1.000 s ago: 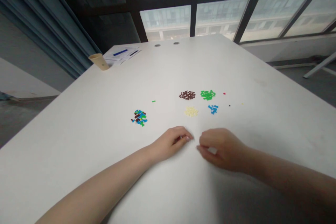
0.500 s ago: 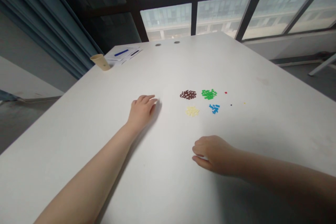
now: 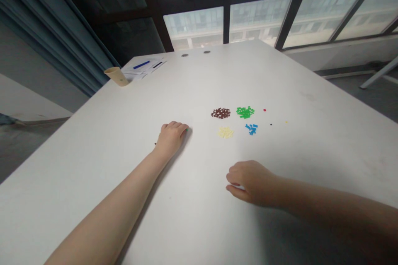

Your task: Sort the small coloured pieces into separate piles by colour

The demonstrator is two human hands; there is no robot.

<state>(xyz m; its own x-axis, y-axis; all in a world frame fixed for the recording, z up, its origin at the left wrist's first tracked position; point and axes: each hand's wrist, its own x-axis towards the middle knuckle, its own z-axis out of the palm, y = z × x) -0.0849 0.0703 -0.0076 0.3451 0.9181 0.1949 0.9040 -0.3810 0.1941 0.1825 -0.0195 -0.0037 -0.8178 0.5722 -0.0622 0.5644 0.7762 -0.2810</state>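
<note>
Green piece (image 3: 187, 129) now shows at the left hand's (image 3: 171, 137) fingertips, left of the brown pile (image 3: 220, 113); none showed there half a second ago. The left grip is narrow and apparently pinching it, small as it looks, so the piece is in hand rather than loose on the bench (image 3: 199, 85). Right hand (image 3: 252, 184), nearside of the brown pile, keeps a narrow grip; I cannot tell whether it holds anything. Right of the brown pile sits the green pile (image 3: 245, 112).

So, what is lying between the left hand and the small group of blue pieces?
In the head view, the pale yellow pile lies between the left hand and the blue pieces, nearer the latter.
</note>
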